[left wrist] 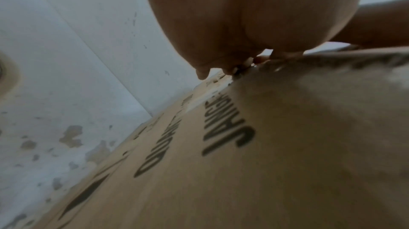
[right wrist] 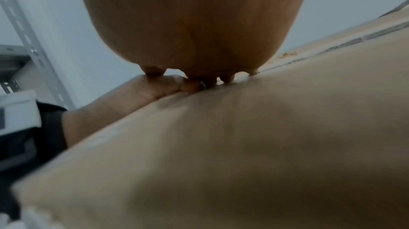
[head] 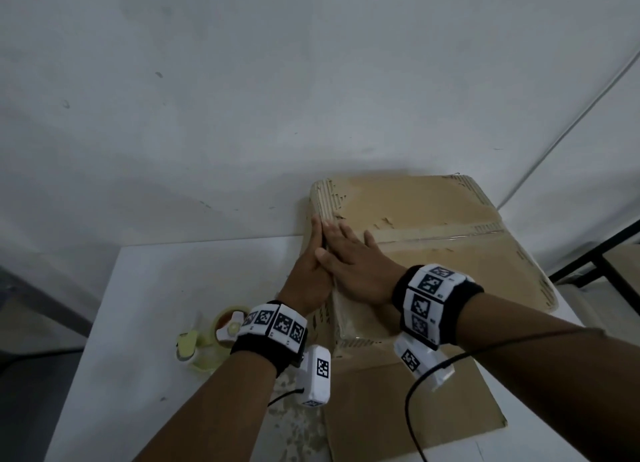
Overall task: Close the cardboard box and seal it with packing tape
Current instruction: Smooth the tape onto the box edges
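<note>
A worn brown cardboard box [head: 443, 250] stands on the white table [head: 166, 299] with its top flaps closed. A strip of clear packing tape [head: 446, 235] runs along the top seam and down the left side. My right hand [head: 349, 254] lies flat with straight fingers on the top near the left edge. My left hand [head: 313, 267] presses flat against the left side wall [left wrist: 221, 163], its fingers pointing up to the top edge. The two hands touch at that edge. In both wrist views the palms fill the upper half and the fingertips are barely visible.
A yellow-green tape dispenser [head: 207, 340] lies on the table left of my left wrist. A loose flat piece of cardboard [head: 408, 413] lies under the box at the front. A white wall is close behind. A black-framed table [head: 609, 254] stands to the right.
</note>
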